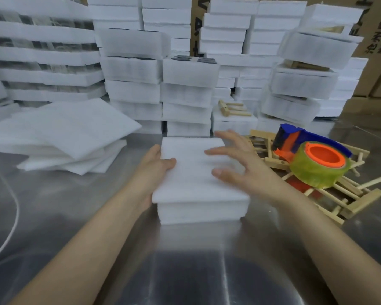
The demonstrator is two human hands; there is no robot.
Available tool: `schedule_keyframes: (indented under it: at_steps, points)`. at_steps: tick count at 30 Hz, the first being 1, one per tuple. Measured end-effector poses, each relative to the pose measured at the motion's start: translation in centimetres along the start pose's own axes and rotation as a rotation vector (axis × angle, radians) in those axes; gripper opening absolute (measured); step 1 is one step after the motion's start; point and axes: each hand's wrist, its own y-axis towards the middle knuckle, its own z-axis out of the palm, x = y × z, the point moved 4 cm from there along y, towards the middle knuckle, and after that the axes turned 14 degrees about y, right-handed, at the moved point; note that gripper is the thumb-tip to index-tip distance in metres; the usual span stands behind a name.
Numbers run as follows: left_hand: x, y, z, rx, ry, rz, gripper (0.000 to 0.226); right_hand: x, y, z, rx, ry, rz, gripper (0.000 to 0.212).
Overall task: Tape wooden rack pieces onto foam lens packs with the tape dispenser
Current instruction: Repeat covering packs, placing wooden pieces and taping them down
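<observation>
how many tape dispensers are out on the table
1: the blue and orange tape dispenser lies on the pile of pale wooden rack pieces, right of the right hand. Others could hide behind white foam stacks.

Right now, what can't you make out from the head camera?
Head view only.
White foam pack: contents covered by its foam top sheet.
Left hand: lower fingers hidden beside the pack, hold unclear.
Right hand: motion-blurred, contact with foam unclear.
Pale wooden rack pieces: partly under the blue and orange tape dispenser.
Thin white cable: cut by the left edge.
</observation>
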Motion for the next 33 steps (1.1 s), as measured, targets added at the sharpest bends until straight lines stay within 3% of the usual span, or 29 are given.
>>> schedule_keyframes:
  at_steps: [2, 4, 7, 11, 13, 16, 33]
  points:
    - [0.1, 0.0, 0.0, -0.026, -0.036, 0.016, 0.014, 0.7, -0.2, 1.1, 0.242, -0.080, -0.024, 0.058]
    - [0.2, 0.0, 0.0, -0.022, -0.075, -0.014, 0.017, 0.5, -0.3, 1.8, 0.365, -0.200, -0.013, 0.073]
    - [0.2, 0.1, 0.1, 0.070, -0.171, -0.057, 0.010, 0.2, -0.2, 1.6, 0.319, -0.273, 0.027, 0.070]
    - [0.1, -0.2, 0.3, 0.138, -0.221, -0.074, 0.016, 0.2, -0.4, 1.2, 0.357, -0.232, 0.061, 0.064]
    - [-0.1, -0.4, 0.5, 0.122, -0.153, -0.060, 0.014, 0.2, -0.5, 1.1, 0.372, -0.192, 0.062, 0.061]
    - [-0.1, -0.5, 0.6, 0.083, -0.039, -0.068, 0.035, 0.2, -0.7, 1.0, 0.374, -0.154, 0.055, 0.058]
    - [-0.2, -0.7, 0.9, -0.006, 0.169, 0.016, 0.035, 0.2, -0.9, 1.7, 0.353, -0.164, -0.033, 0.049]
